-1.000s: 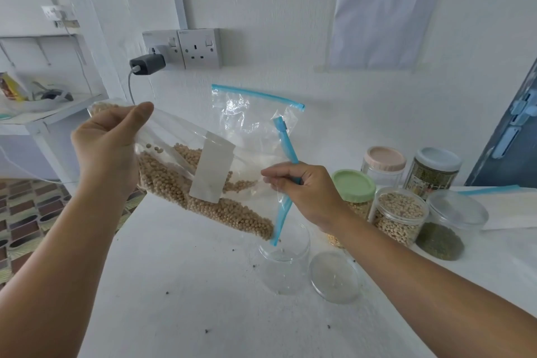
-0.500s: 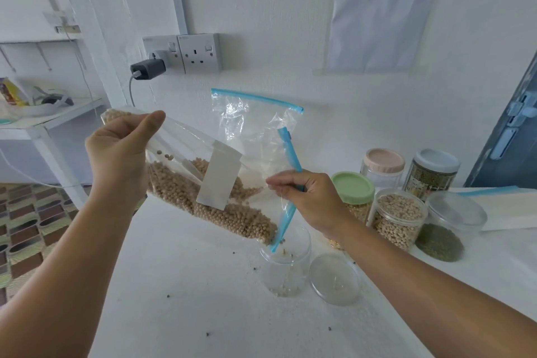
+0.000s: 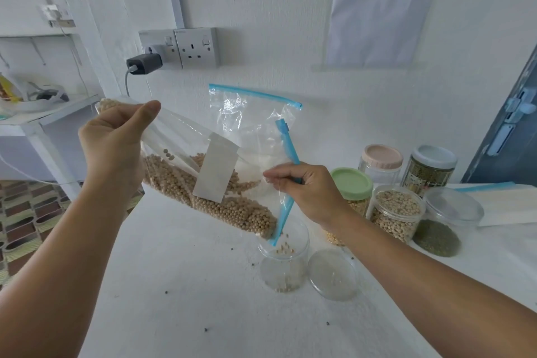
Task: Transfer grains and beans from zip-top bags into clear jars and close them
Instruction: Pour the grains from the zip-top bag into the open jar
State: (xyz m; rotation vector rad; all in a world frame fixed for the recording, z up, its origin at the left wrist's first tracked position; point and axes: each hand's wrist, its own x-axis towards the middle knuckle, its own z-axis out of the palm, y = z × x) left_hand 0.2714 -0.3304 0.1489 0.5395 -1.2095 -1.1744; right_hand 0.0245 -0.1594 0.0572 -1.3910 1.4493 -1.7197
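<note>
A clear zip-top bag of tan soybeans (image 3: 220,200) with a white label hangs tilted over the counter, mouth down to the right. My left hand (image 3: 116,142) grips its raised bottom end. My right hand (image 3: 308,192) pinches the blue zip edge at the mouth. Beans fall from the mouth into an open clear jar (image 3: 283,264) standing below; a few lie at its bottom. Its clear lid (image 3: 332,273) lies flat just right of it.
Behind the held bag, another zip-top bag (image 3: 250,113) leans on the wall. To the right stand a green-lidded jar (image 3: 351,186), an open jar of beans (image 3: 396,212), a pink-lidded jar (image 3: 382,160), a grey-lidded jar (image 3: 433,168) and a jar of green grains (image 3: 444,227). A charger (image 3: 143,64) sits plugged above.
My left hand has raised the bag's bottom end, tilting it more steeply. The beans slid down to the mouth and started falling into the jar, which was empty a second ago.
</note>
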